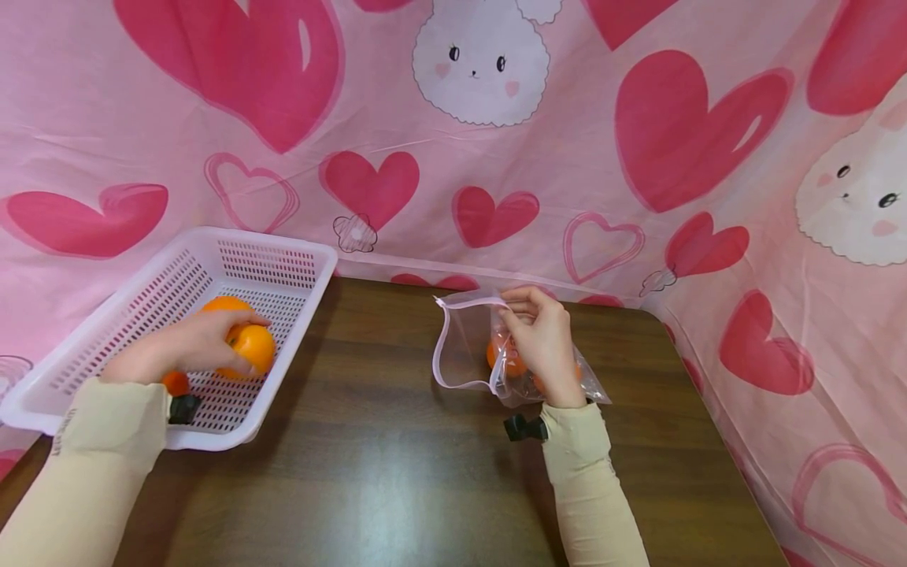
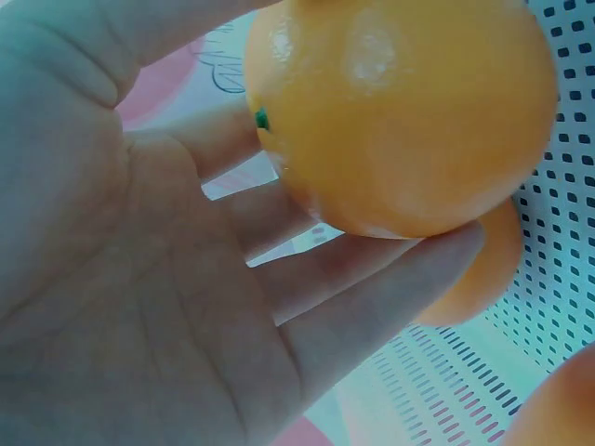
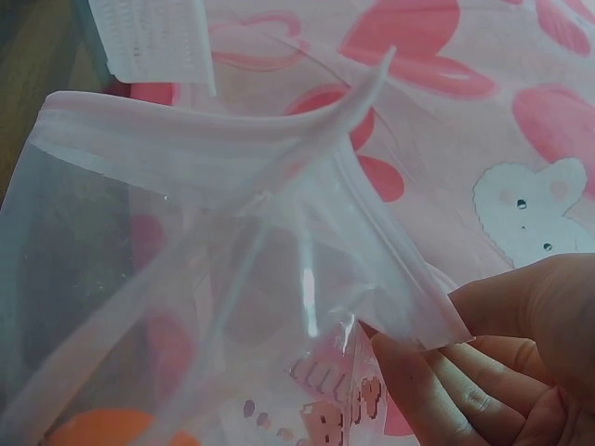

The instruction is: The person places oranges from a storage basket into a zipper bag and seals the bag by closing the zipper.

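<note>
My left hand (image 1: 187,342) reaches into a white plastic basket (image 1: 292,358) and grips an orange (image 1: 255,350) between thumb and fingers. In the left wrist view that orange (image 2: 409,121) shows a small green stem mark, and the palm stands away from it. Over on the right, my right hand (image 1: 542,339) pinches the edge of a clear zip bag (image 1: 464,339) with a pale pink zip rim. The bag's mouth gapes toward the left. Orange fruit (image 1: 505,356) shows inside it, partly covered by the hand. The right wrist view has thumb and fingertips on the bag's corner.
Another orange (image 1: 223,304) lies behind the gripped one in the basket, and a redder round fruit (image 1: 175,383) peeks out near the left wrist. The brown wooden table (image 1: 368,441) ends at pink cloth (image 1: 397,102) with hearts, behind and to the right.
</note>
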`<act>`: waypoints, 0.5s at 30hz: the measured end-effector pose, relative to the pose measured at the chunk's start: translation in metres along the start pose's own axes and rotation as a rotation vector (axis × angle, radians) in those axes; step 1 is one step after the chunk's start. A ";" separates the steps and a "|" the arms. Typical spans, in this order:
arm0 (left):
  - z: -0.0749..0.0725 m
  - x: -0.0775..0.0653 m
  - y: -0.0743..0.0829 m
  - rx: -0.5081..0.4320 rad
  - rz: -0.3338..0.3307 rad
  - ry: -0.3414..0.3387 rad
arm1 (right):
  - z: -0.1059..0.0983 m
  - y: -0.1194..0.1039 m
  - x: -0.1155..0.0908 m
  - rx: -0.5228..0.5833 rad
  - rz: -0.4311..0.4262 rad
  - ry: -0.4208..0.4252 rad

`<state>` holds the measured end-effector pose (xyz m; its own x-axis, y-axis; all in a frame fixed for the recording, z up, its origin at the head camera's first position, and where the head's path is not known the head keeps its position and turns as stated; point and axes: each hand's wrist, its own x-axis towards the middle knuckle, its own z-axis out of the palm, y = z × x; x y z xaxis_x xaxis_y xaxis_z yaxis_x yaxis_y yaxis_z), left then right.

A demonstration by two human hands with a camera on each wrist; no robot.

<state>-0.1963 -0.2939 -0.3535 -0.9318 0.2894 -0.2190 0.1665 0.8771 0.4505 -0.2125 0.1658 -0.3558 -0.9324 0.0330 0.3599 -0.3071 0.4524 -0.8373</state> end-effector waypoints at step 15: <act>-0.005 0.003 0.005 -0.017 0.020 0.172 | 0.001 0.000 0.000 0.023 0.004 -0.007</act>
<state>-0.2001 -0.2903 -0.3472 -0.9700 0.2358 -0.0592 0.1817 0.8648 0.4681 -0.2132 0.1653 -0.3564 -0.9350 0.0290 0.3536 -0.3074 0.4312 -0.8483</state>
